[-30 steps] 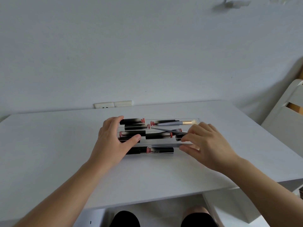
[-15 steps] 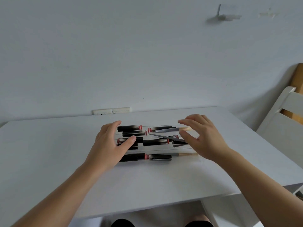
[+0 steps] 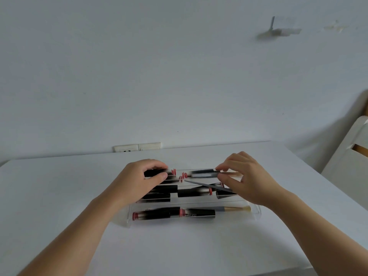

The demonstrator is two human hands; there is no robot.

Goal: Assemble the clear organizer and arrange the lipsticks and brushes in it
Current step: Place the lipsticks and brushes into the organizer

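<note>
The clear organizer (image 3: 256, 213) lies flat on the white table (image 3: 59, 196), with several black lipsticks with pink ends in its long rows. Two lipsticks (image 3: 173, 213) fill the near row beside a gold-handled brush (image 3: 236, 208). A thin dark brush (image 3: 207, 185) lies slanted across the middle rows. My left hand (image 3: 137, 182) curls its fingers and thumb round a black lipstick (image 3: 157, 173) at the back left. My right hand (image 3: 245, 176) pinches the end of a dark brush handle (image 3: 203, 173) in the back row.
A wall socket plate (image 3: 137, 147) sits just behind the table's far edge. A white chair (image 3: 346, 162) stands to the right of the table. My knees are below the near table edge, out of view.
Both hands moved to the organizer's back row. The left hand closed on a lipstick there and the right hand went from spread fingers to a pinch on the brush handle. The camera tilted up.
</note>
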